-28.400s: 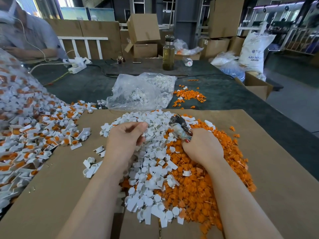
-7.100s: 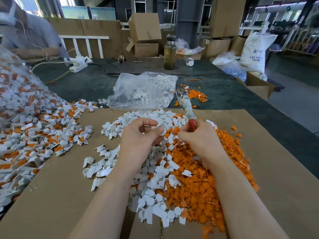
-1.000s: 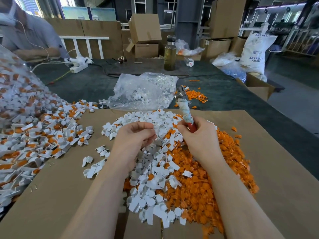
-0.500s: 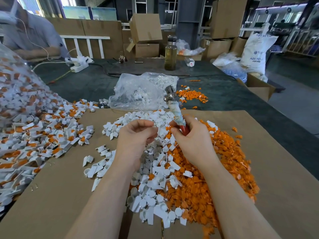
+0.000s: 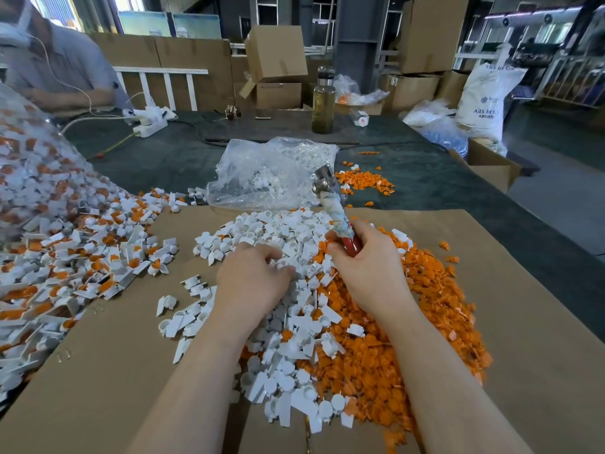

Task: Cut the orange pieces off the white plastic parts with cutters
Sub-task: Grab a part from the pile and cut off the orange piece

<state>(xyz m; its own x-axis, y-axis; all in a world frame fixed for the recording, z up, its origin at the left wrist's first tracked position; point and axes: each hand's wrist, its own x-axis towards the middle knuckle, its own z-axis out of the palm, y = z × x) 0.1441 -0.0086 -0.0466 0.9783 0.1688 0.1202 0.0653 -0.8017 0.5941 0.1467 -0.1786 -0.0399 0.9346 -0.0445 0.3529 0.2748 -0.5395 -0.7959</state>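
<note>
1. Right hand (image 5: 366,267) grips the cutters (image 5: 334,208) by the red handle, head raised, clear of the piles.
2. Left hand (image 5: 252,283) rests fingers-curled on the white parts (image 5: 271,231); cannot tell if it holds one.
3. Uncut parts (image 5: 82,244) lie left; orange offcuts (image 5: 393,339) right.
4. Parts look light, stiff, smooth; probably best pinched by the white body.

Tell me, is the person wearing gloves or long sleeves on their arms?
No gloves and no sleeves show. The left hand and the right hand are both bare, and both forearms are bare all the way down to the bottom edge of the picture. I can see no watch, ring or bracelet on either one. Any clothing higher up the arms is out of view.
</note>
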